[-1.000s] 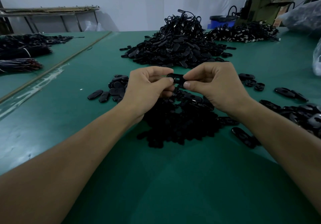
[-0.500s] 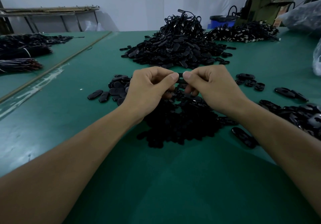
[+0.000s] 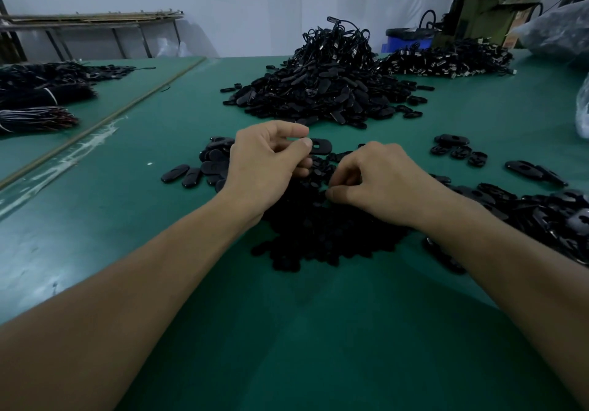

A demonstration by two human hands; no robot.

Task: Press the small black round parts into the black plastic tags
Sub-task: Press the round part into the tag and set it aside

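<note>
My left hand pinches a black oval plastic tag between thumb and forefinger, its hole end sticking out to the right above the table. My right hand is lower, its fingers curled down onto the heap of small black round parts that lies under both hands. Whether its fingertips hold a part is hidden. Loose tags lie just left of my left hand.
A tall pile of black tags with cords stands behind on the green table. More tags spread at the right and back right. Cord bundles lie far left; a plastic bag at the right edge.
My hands have parted. The right hand let go of the tag and dropped down to the heap of round parts, while the left hand kept the tag.
</note>
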